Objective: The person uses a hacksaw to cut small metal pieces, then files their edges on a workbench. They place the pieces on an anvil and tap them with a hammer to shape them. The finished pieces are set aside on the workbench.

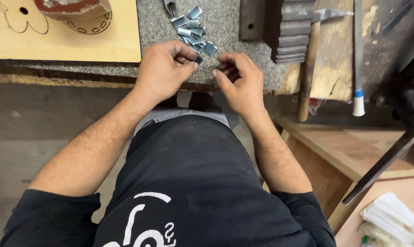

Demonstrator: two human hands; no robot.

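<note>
metal clip (pixel 199 59) sat top centre of frame, pinched in left hand (pixel 163 68) fingers | right hand (pixel 241 82) fingers curled narrow just beside it, contents unclear | clip pile (pixel 193 29) above on speckled surface (pixel 225 27) | hammer (pixel 307 64) at right

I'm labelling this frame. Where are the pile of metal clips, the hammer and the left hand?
pile of metal clips (pixel 194 31), head view, middle of the heap.
hammer (pixel 306 73), head view, wooden handle.
left hand (pixel 163 68), head view, back of hand.

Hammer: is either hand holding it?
No. The hammer lies untouched on the bench while both hands work at the metal clips.
</note>
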